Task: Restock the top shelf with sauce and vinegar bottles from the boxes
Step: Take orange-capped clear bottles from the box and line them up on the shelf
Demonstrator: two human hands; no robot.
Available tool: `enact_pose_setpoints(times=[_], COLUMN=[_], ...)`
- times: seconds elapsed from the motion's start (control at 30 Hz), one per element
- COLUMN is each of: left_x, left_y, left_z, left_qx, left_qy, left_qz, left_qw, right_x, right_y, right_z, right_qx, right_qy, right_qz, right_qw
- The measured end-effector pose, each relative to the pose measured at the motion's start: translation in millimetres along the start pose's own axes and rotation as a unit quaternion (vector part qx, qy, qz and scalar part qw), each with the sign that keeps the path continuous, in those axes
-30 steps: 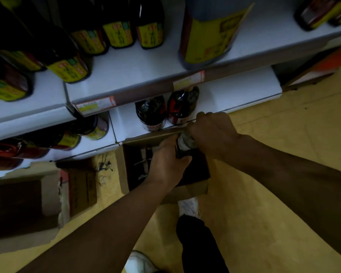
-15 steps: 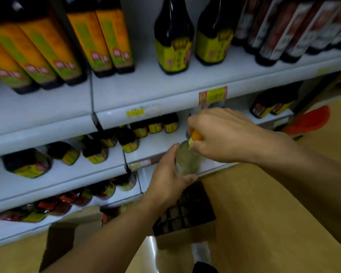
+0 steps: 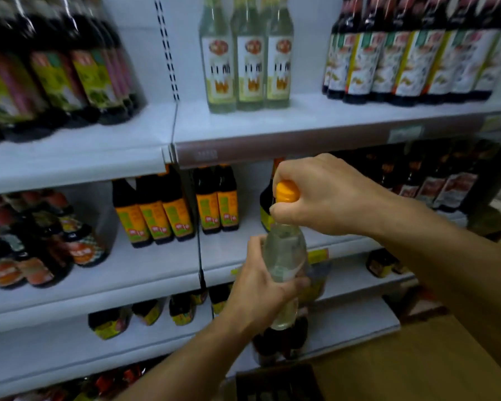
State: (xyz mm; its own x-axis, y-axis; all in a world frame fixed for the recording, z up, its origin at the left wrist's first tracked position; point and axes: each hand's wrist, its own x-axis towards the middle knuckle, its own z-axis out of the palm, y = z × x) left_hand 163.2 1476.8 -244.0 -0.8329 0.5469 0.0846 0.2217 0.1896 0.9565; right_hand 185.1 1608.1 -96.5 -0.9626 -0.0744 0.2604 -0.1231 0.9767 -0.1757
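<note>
Holding clear bottle (image 3: 284, 256) upright: right hand (image 3: 327, 195) pinches neck, left hand (image 3: 261, 287) wraps body; top shelf (image 3: 301, 117) above.

The clear bottle's (image 3: 284, 256) label is hidden behind the left hand (image 3: 261, 293); the box (image 3: 278, 383) is cut off by the bottom edge; shelf labels are blurred.
</note>
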Motion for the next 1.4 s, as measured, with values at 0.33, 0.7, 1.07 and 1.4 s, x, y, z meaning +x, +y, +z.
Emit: enact_pose_setpoints(times=[0.33, 0.7, 1.07, 1.4], left_x=[19, 74, 139, 173], left_y=[111, 193, 255, 255], left_z=[-54, -98, -118, -128], left_qx=[-0.036, -0.047, -0.081, -0.102], left_qy=[0.072, 0.068, 0.035, 0.047], left_qz=[0.076, 0.118, 0.162, 0.151], left_qw=[0.994, 0.989, 0.983, 0.982], right_x=[45, 96, 128, 144], right_y=[-37, -24, 43, 63], right_z=[-108, -175, -154, -79], right_qx=[-0.007, 0.091, 0.323, 0.448], right_qy=[0.133, 0.188, 0.068, -0.036], right_qz=[-0.008, -0.034, -0.041, -0.037], right_qw=[0.991, 0.977, 0.943, 0.893])
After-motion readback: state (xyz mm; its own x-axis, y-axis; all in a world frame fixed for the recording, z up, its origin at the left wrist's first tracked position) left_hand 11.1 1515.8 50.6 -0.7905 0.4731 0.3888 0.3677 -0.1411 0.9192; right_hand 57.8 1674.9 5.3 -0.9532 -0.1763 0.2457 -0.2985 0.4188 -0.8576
